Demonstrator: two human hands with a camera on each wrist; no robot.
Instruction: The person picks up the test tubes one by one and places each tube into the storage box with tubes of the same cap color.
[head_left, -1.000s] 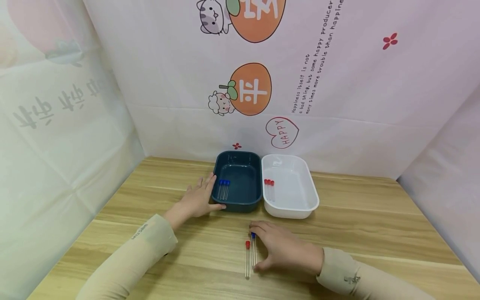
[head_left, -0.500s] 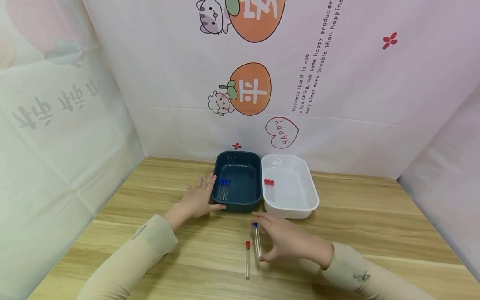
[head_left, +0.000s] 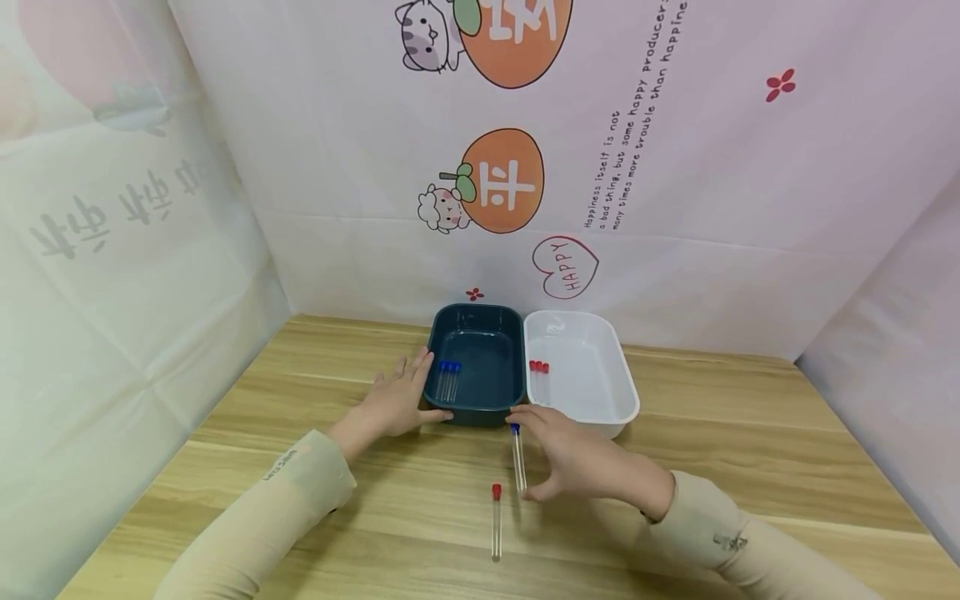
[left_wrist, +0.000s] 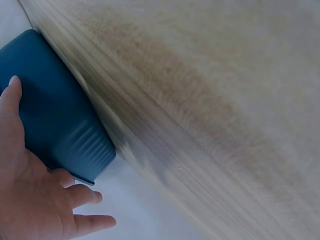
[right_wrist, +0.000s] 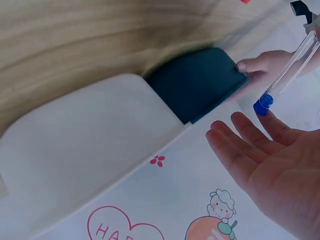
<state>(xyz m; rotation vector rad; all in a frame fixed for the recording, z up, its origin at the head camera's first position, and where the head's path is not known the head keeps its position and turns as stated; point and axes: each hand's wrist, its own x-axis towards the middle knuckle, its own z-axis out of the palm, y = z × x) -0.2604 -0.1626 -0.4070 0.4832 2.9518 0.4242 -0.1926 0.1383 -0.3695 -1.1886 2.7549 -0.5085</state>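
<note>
My right hand (head_left: 577, 458) pinches a clear test tube with a blue cap (head_left: 519, 462) lengthwise between thumb and fingertip, in front of the two bins. In the right wrist view the blue cap (right_wrist: 263, 104) meets a fingertip while the other fingers extend loosely. My left hand (head_left: 393, 400) rests against the dark teal bin (head_left: 480, 415), fingers spread along its left side and thumb at its front wall. Several blue-capped tubes (head_left: 450, 383) lie in that bin. A red-capped test tube (head_left: 497, 525) lies on the table nearer to me.
A white bin (head_left: 627, 387) stands right beside the teal one, with 3 red-capped tubes (head_left: 539, 382) at its left side. Behind both bins hangs a printed cloth (head_left: 675, 275). Wood-grain table (head_left: 405, 508) extends around them.
My right hand has raised the blue-capped tube off the table beside the red-capped one and carried it forward, toward the bins. The left hand has stayed in place.
</note>
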